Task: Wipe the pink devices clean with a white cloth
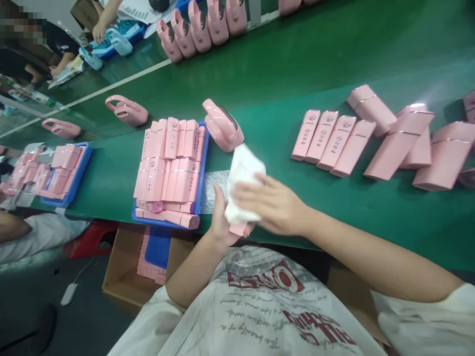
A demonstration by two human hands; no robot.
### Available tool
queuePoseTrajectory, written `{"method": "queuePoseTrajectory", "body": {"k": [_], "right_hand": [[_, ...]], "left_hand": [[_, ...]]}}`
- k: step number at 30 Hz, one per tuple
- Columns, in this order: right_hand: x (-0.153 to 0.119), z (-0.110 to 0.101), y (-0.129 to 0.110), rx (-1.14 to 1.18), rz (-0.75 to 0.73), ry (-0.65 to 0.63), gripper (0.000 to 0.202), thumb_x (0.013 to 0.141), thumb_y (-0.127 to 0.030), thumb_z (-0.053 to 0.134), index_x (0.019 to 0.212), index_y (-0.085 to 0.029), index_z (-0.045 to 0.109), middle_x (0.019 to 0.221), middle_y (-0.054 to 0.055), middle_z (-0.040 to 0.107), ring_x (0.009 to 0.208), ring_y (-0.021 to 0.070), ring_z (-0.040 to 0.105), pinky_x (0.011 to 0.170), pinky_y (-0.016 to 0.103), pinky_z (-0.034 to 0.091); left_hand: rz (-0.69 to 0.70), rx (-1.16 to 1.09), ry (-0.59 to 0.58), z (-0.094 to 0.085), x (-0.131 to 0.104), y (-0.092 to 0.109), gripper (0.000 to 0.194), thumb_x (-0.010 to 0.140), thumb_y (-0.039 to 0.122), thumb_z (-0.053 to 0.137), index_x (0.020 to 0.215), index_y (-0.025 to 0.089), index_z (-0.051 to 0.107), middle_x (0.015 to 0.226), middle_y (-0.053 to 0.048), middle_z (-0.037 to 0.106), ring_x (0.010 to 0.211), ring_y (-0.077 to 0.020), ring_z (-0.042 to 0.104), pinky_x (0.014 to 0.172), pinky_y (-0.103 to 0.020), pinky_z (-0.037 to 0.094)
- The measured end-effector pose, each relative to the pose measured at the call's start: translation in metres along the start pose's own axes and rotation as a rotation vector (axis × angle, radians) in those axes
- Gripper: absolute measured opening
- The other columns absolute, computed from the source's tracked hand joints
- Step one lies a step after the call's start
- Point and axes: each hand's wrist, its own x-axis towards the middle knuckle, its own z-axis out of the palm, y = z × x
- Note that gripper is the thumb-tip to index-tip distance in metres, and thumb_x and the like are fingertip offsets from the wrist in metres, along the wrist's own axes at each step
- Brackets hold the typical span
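My left hand [222, 225] is closed around a pink casing [238, 228], of which only the lower end shows. A white cloth [243, 170] covers the rest of that casing. Over the cloth lies my right hand [276, 202], its fingers pressing it against the casing and slightly blurred. Just beyond the cloth stands a pink rounded device with a loop handle [224, 126]. Left of my hands, a blue tray [202, 183] is stacked with pink casings [163, 173]. A sheet of bubble wrap [213, 190] lies partly behind my left hand.
To the right lie several pink casings in a row [326, 141] and a looser pile [401, 141]. Pink handled devices [200, 27] line the far side of the green table [282, 84]. Another blue tray [85, 158] is at left, above a cardboard box [122, 267]. Other people's arms show at left.
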Motion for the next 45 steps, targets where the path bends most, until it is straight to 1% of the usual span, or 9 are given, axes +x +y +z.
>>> {"method": "queuePoseTrajectory", "body": {"k": [3,6,13,16,18,21,29,38,45], "right_hand": [[0.000,-0.008,0.011,0.048,0.442,0.057,0.032,0.097,-0.031,0.036,0.105,-0.015,0.064,0.094,0.008,0.072,0.094,0.0200,0.068,0.087,0.035,0.053],[0.000,-0.015,0.021,0.168,0.794,0.068,0.033,0.095,-0.037,0.038,0.091,-0.016,0.063,0.071,0.004,0.067,0.063,0.0161,0.063,0.058,0.027,0.051],[0.021,-0.025,0.047,0.217,1.046,0.185,0.035,0.075,-0.034,0.051,0.100,-0.015,0.066,0.095,0.009,0.069,0.086,0.0230,0.064,0.076,0.038,0.052],[0.055,-0.024,0.059,0.209,1.066,0.070,0.043,0.074,-0.039,0.056,0.107,-0.015,0.066,0.098,0.009,0.068,0.086,0.0228,0.063,0.076,0.037,0.051],[0.081,-0.018,0.068,0.160,1.044,-0.020,0.049,0.075,-0.043,0.059,0.115,-0.015,0.064,0.102,0.009,0.068,0.088,0.0228,0.063,0.080,0.036,0.050],[0.115,-0.005,0.080,0.045,1.002,-0.102,0.056,0.074,-0.044,0.062,0.122,-0.014,0.060,0.107,0.011,0.067,0.093,0.0232,0.062,0.083,0.035,0.046],[0.144,0.016,0.080,-0.084,0.979,-0.162,0.025,0.067,-0.040,0.065,0.067,-0.016,0.058,0.065,0.003,0.058,0.063,0.0156,0.048,0.058,0.027,0.029],[0.136,0.009,0.092,0.202,1.160,-0.044,0.030,0.060,-0.044,0.064,0.061,-0.016,0.051,0.056,-0.001,0.049,0.054,0.0108,0.044,0.052,0.024,0.033],[0.146,0.002,0.086,0.412,1.249,0.055,0.036,0.050,-0.041,0.076,0.060,-0.014,0.054,0.054,0.001,0.053,0.050,0.0096,0.047,0.047,0.022,0.036]], "left_hand": [[0.089,0.049,-0.098,-0.003,-0.003,-0.002,0.059,0.084,0.072,0.041,0.096,0.014,0.047,0.061,0.003,0.054,0.032,-0.0065,0.045,0.030,-0.016,0.028],[0.113,0.131,-0.071,-0.006,-0.008,-0.002,0.040,0.078,0.041,0.066,0.099,0.018,0.041,0.070,0.005,0.055,0.038,-0.0064,0.049,0.034,-0.016,0.034],[0.190,0.425,0.109,-0.030,-0.041,0.033,0.054,0.073,0.026,0.066,0.121,0.017,0.043,0.090,-0.001,0.056,0.056,-0.0074,0.055,0.046,-0.019,0.041],[0.238,0.726,0.180,-0.044,-0.058,0.055,0.057,0.078,0.029,0.061,0.131,0.019,0.044,0.096,-0.004,0.059,0.068,-0.0119,0.058,0.055,-0.022,0.046],[0.339,0.969,0.217,-0.049,-0.064,0.065,0.052,0.082,0.030,0.056,0.132,0.021,0.046,0.111,-0.007,0.060,0.090,-0.0185,0.061,0.074,-0.030,0.052],[0.474,1.379,0.189,-0.051,-0.065,0.069,0.050,0.084,0.022,0.050,0.134,0.021,0.045,0.129,-0.009,0.054,0.120,-0.0249,0.051,0.103,-0.041,0.042],[0.490,2.170,-0.165,-0.032,-0.006,0.054,0.040,0.083,0.010,0.047,0.123,0.014,0.052,0.105,-0.010,0.060,0.097,-0.0250,0.061,0.077,-0.033,0.049],[0.712,2.347,-0.359,0.010,0.029,0.042,0.020,0.088,0.010,0.048,0.102,0.009,0.062,0.094,-0.014,0.063,0.084,-0.0243,0.062,0.058,-0.032,0.043],[0.958,2.385,-0.602,0.045,0.061,0.035,0.024,0.091,0.016,0.049,0.106,0.026,0.065,0.110,-0.004,0.067,0.102,-0.0172,0.062,0.082,-0.033,0.050]]}}
